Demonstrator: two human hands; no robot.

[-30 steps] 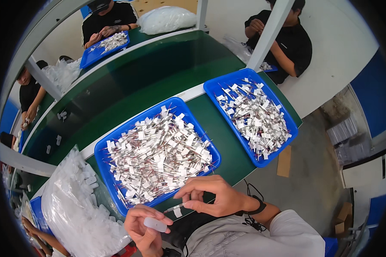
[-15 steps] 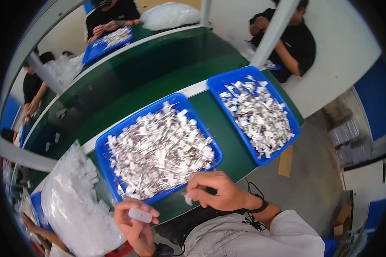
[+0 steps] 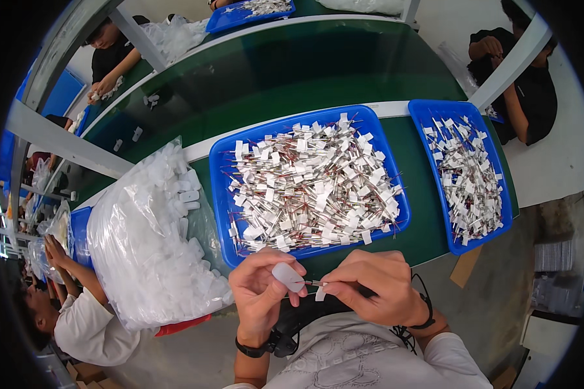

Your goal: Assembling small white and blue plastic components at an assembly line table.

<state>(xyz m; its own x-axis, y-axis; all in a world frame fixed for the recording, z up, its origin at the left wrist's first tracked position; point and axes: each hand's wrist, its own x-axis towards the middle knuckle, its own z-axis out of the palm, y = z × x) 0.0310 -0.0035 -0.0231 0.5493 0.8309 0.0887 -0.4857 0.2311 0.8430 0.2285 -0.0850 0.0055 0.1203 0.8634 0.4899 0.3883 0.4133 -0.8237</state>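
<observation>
Fingers (image 3: 352, 275) holding frosted cap (image 3: 287, 277), white-tagged wire (image 3: 314, 282), shirt lettering (image 3: 334, 364) (faint)

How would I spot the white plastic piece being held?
Find the large central blue tray. Just below its near left corner, the left hand holds a rounded whitish plastic piece. Unlike the similar pieces piled at the clear bag, it is held singly.

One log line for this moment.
left hand: holding white rounded piece; right hand: pinching thin tagged part, tip at piece's edge; larger blue tray: beyond hands
</observation>
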